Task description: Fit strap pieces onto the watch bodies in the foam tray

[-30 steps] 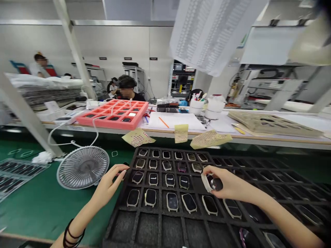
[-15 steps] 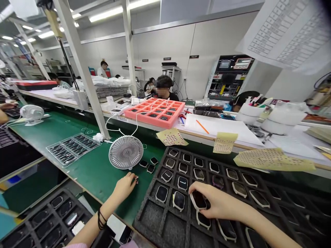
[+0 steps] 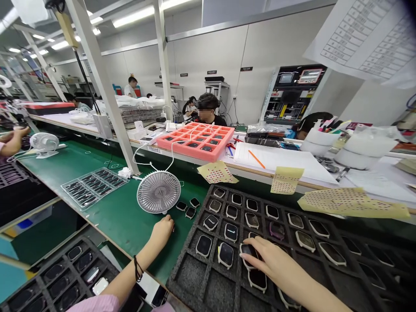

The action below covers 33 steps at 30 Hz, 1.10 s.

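My right hand point(image 3: 273, 258) is over the dark foam tray point(image 3: 216, 281), its fingers closed on a smartwatch point(image 3: 247, 249) without a strap. That watch has a pale case and a dark screen, partly covered by my fingers. Just below it another watch point(image 3: 257, 277) sits in the tray. Several more watch bodies fill the tray's slots, two of them with lit white marks on the screen. On the green bench, my left hand point(image 3: 162, 232) is closed below the fan point(image 3: 158, 191); anything between its fingers is hidden. Three small watch pieces point(image 3: 190, 212) lie near it.
A clear tray of dark parts point(image 3: 94, 187) lies left of the fan. At lower left is another foam tray point(image 3: 53, 284) with watches. A red foam tray point(image 3: 195, 151) and papers point(image 3: 282, 162) occupy the raised shelf. A co-worker point(image 3: 208, 110) sits behind it.
My right hand has lowered and flattened over the watch, which was lifted and tilted before. My left hand has turned slightly, hiding the small piece that showed at its fingertips.
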{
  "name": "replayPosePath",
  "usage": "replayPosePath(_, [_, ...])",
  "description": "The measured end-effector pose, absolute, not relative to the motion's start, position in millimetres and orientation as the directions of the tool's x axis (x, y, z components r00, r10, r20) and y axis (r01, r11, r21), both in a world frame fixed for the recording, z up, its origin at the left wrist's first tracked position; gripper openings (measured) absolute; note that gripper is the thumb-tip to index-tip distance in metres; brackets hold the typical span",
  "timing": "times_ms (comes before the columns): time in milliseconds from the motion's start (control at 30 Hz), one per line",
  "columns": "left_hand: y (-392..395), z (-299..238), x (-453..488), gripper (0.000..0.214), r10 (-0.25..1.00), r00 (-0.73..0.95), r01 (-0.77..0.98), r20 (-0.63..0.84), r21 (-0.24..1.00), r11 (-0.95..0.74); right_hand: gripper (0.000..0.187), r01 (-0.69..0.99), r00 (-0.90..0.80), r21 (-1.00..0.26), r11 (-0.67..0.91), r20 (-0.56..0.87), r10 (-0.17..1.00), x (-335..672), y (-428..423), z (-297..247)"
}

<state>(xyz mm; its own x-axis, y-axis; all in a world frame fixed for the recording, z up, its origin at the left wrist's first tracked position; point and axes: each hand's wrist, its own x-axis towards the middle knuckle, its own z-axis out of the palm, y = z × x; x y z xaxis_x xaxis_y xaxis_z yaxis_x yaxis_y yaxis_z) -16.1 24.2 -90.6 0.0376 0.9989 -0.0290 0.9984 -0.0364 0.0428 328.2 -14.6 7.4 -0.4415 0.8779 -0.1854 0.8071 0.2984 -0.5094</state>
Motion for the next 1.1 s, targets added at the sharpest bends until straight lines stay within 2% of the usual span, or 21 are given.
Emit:
replayPosePath(133, [23,-92,-20,0.026,0.997,0.066,0.996,0.037,0.054,-0.068,0.028,0.805,-0.433,-0.512,0.300,-0.162,0.887,324,-18,6])
replayPosePath(300, [10,-86,-25,0.025,0.978,0.092,0.986,0.188,0.120,-0.115,0.036,0.709,-0.505,-0.598,0.372,-0.063,0.861,322,-23,-10])
replayPosePath(433, [2,-82,-30,0.024,0.949,0.095,0.969,0.302,0.189,-0.157,0.034,0.623,-0.531,-0.686,0.377,-0.017,0.847,323,-20,-17])
replayPosePath(567, [-5,-70,-23,0.023,0.898,0.115,0.935,0.424,0.260,-0.243,0.032,0.488,-0.475,-0.843,0.226,-0.039,0.879,324,-12,-15])
replayPosePath(667, [-14,-46,0,0.017,0.770,0.225,0.819,0.598,0.313,-0.482,0.040,0.192,-0.445,-0.980,-0.056,-0.138,0.885,321,-9,-10])
replayPosePath(767, [-25,-18,32,0.015,0.560,0.417,0.635,0.716,0.211,-0.743,0.044,-0.144,-0.480,-0.939,-0.312,-0.210,0.852,312,-12,-4])
replayPosePath(833, [-32,-2,52,0.017,0.415,0.532,0.514,0.738,0.108,-0.851,0.042,-0.273,-0.501,-0.877,-0.395,-0.221,0.837,305,-15,0])
replayPosePath(1000, [-37,24,86,0.019,0.177,0.750,0.332,0.637,-0.131,-0.934,0.035,-0.364,-0.524,-0.794,-0.487,-0.258,0.812,296,-23,2])
replayPosePath(1100, [-34,28,95,0.018,0.111,0.788,0.289,0.606,-0.203,-0.936,0.035,-0.380,-0.538,-0.776,-0.503,-0.257,0.803,295,-28,3])
